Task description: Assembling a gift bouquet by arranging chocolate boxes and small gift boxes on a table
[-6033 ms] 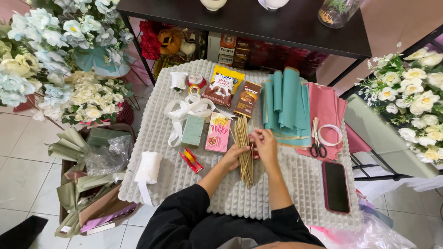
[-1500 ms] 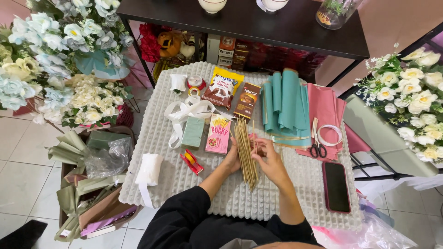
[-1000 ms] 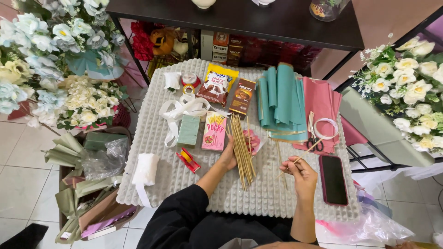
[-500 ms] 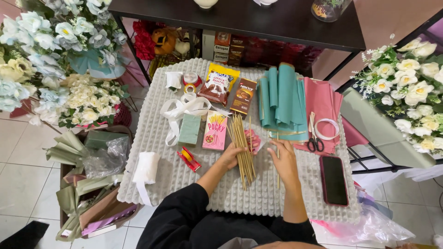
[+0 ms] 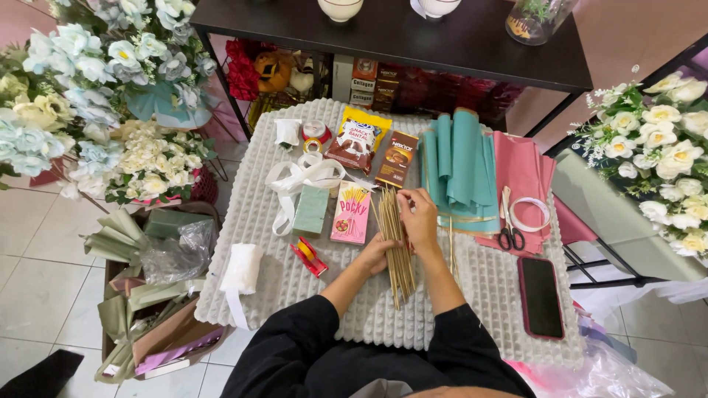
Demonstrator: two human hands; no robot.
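A bundle of thin wooden skewers (image 5: 397, 243) lies upright along the middle of the bench (image 5: 251, 221). The right hand (image 5: 419, 218) curls over its upper part, fingers pinching sticks; the left hand (image 5: 377, 254) presses its lower side. A pink snack box (image 5: 351, 214) lies just left.

Scissors (image 5: 510, 237) lie on pink paper (image 5: 525, 173) beside teal paper rolls (image 5: 457, 166); a phone (image 5: 540, 296) lies nearby.

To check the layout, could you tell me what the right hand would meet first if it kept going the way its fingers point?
Probably the brown snack packet, just beyond the right hand; depth is uncertain.
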